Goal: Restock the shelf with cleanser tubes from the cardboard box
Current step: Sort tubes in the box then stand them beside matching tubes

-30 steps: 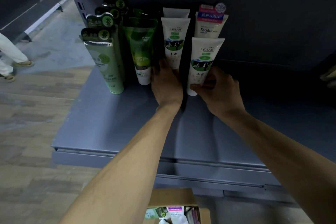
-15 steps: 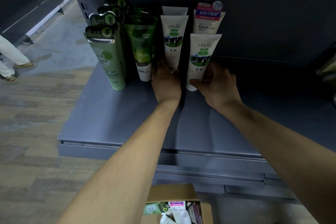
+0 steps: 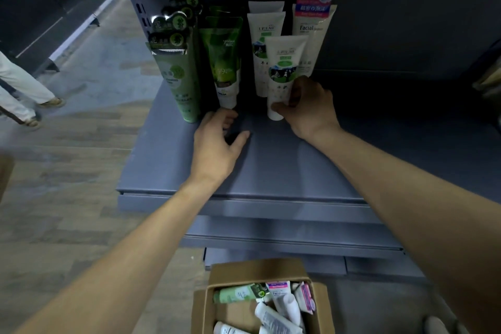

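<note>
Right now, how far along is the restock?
Done: four rows of tubes stand at the back left of the shelf. In hand: the right hand has its grip on a white tube in front of the white row; the left hand is open and empty. Left: several tubes lie in the cardboard box, and the shelf's right side is bare.
</note>
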The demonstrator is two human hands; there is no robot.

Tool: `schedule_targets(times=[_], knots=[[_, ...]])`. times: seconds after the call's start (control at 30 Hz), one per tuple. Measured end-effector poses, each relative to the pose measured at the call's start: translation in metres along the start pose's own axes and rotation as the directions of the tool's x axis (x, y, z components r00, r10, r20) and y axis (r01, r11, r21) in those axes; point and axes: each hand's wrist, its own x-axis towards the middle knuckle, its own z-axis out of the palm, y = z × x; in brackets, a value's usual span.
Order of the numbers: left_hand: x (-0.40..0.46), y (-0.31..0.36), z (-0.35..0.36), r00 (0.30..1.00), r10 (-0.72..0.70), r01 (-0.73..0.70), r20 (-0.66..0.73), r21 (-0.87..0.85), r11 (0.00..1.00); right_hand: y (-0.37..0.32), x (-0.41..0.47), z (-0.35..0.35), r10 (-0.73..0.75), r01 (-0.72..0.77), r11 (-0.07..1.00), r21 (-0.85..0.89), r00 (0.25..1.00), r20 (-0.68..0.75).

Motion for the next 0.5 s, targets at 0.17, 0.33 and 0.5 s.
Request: schedule_targets(times=[0.17, 0.33, 0.5], knots=[[-0.003, -0.005, -0.004, 0.996, -0.078, 0.074, -0.039, -0.093, 0.993, -0.014, 0.005, 0.017, -0.016, 0.017, 0.999, 0.029, 1.0, -0.015], [-0.001, -0.007, -0.001, 0.995, -0.083, 0.075, -0.055, -0.131, 0.989, -0.017, 0.01, 0.021, -0.009, 0.01, 0.998, 0.06, 1.0, -0.021], [0.0, -0.007, 0.0, 0.994, -0.096, 0.085, -0.062, -0.156, 0.984, -0.018, 0.015, 0.024, 0.005, -0.002, 0.997, 0.074, 0.999, -0.041]])
